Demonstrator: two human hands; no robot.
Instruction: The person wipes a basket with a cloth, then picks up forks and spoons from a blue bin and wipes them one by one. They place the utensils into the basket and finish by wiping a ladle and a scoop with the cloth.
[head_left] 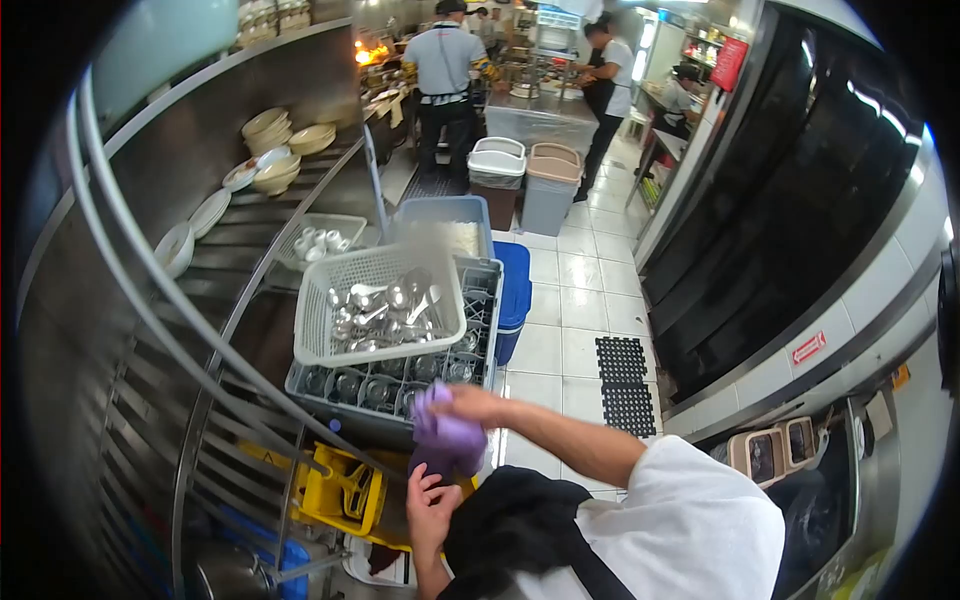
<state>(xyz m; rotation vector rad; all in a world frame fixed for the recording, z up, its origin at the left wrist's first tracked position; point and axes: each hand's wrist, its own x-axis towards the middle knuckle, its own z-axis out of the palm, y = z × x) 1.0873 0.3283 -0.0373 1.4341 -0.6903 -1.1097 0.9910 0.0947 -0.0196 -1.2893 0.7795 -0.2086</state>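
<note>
A purple cloth [450, 435] hangs bunched in front of me, its upper part blurred by motion. My right hand [468, 405] grips the top of it, fingers wrapped round the fabric. Below, my left hand [430, 510] has its fingers curled against the darker lower end of the cloth. Whether anything is wrapped inside is hidden. Just beyond my hands, a white perforated basket [310, 310] of metal spoons [395, 295] rests on a grey glass rack [495, 340]. Upturned glasses [380, 390] fill several of the rack's compartments.
Stacked bowls [275, 175] and plates stand on the metal shelf [290, 215] at left. A yellow mop bucket [340, 490] sits low beside me. Beyond are a blue bin [512, 290], two lidded bins [552, 185] and people working. Black mats [627, 385] lie on the tiled floor.
</note>
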